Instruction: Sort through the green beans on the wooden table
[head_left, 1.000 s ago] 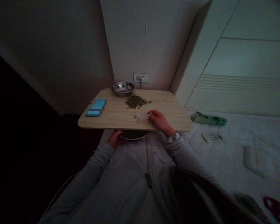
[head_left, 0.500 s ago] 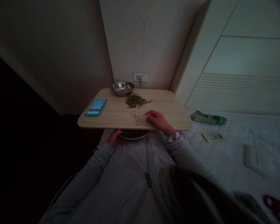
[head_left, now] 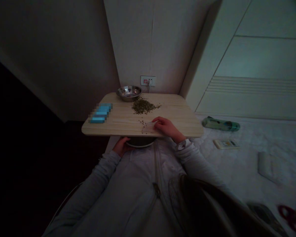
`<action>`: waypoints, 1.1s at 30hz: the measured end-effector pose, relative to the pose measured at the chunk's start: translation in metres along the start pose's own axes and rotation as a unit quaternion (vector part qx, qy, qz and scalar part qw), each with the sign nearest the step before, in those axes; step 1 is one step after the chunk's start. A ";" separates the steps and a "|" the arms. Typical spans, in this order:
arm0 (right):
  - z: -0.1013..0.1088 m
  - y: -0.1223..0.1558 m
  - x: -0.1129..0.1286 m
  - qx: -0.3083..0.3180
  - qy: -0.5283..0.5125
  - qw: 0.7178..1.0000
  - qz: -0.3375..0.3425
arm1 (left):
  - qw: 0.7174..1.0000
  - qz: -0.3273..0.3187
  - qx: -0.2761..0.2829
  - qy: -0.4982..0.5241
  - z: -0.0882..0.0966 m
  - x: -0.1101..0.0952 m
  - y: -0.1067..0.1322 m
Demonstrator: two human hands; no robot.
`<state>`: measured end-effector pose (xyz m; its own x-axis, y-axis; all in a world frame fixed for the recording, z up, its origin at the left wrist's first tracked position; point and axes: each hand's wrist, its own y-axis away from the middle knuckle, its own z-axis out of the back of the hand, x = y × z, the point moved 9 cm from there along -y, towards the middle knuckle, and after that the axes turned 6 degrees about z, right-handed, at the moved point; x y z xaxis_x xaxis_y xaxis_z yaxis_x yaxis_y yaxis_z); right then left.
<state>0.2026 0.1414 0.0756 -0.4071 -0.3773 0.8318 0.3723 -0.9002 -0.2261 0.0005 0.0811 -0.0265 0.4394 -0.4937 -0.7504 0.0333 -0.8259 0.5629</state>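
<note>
Small green beans point(head_left: 143, 106) lie in a loose heap towards the far side of the light wooden table point(head_left: 177, 112), with a few strays trailing from the heap to the table's near edge.

A tall pale wardrobe point(head_left: 256, 65) rises to the right of the table. Below it a white quilted bed point(head_left: 236, 158) runs along the table's right side. A long green case point(head_left: 220, 124) lies on the bed, just off the table's right corner.

On the table, a flat blue packet point(head_left: 101, 113) sits near the left edge and a shiny round steel bowl point(head_left: 129, 92) stands at the far edge, just behind the heap. A white wall socket point(head_left: 147, 80) is on the wall above the far edge.

Under the table's near edge is a dark round bowl point(head_left: 140, 142) with a pale rim, half hidden by the tabletop. The left hand point(head_left: 120, 147) is curled around its left side.

The right hand point(head_left: 166, 127) rests on the table by the near edge. It pinches a thin pale card point(head_left: 149, 126) that touches the wood beside the stray beans.
</note>
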 end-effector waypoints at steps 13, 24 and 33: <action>0.000 0.001 0.002 0.001 0.016 1.000 0.004 | 1.000 -0.001 0.006 -0.009 -0.002 -0.001 0.002; 0.001 0.001 0.002 -0.005 0.001 1.000 0.008 | 1.000 -0.002 0.022 -0.004 -0.004 -0.001 0.002; 0.005 0.001 -0.001 -0.033 -0.001 0.999 0.010 | 1.000 0.008 0.015 -0.005 -0.002 0.001 -0.001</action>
<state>0.2080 0.1420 0.0772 -0.3980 -0.3953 0.8278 0.3253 -0.9046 -0.2755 0.0026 0.0820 -0.0265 0.4315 -0.5091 -0.7448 0.0003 -0.8255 0.5644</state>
